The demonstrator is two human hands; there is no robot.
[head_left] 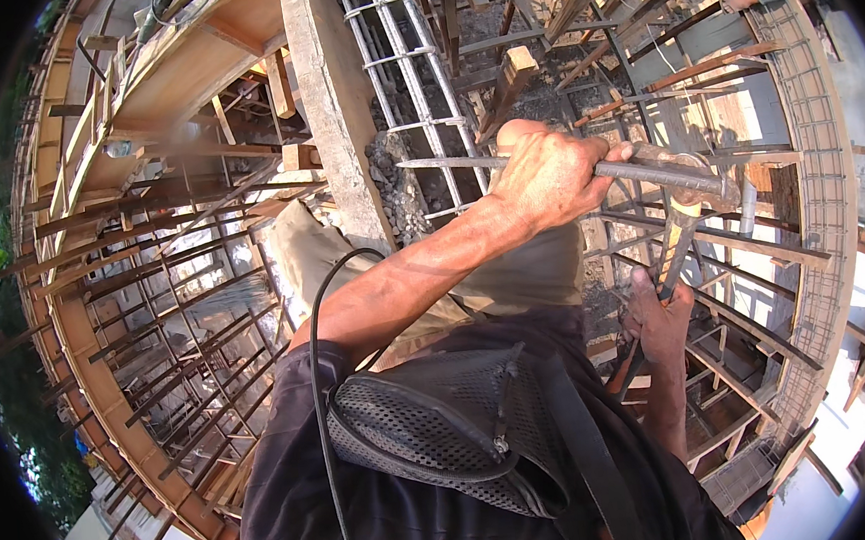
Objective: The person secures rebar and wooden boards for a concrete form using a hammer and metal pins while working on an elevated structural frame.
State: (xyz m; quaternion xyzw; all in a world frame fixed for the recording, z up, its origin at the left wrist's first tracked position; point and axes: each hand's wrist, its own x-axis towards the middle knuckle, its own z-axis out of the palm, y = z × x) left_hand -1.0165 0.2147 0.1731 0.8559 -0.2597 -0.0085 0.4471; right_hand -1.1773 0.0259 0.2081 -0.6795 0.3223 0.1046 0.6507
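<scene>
My left hand is wrapped round a long steel chisel, a bar that runs from left to right. Its pointed end lies over the rebar cage, close to broken concrete. To the lower right, my right hand grips a hammer by its yellow and black handle. The hammer's head is up by the chisel's thick right end; whether the two touch I cannot tell.
A rough wooden board stands along the rebar's left side. Timber formwork and many crossing props lie below on both sides. Another person's hand shows at the far right. A black cable hangs across my front beside a mesh pouch.
</scene>
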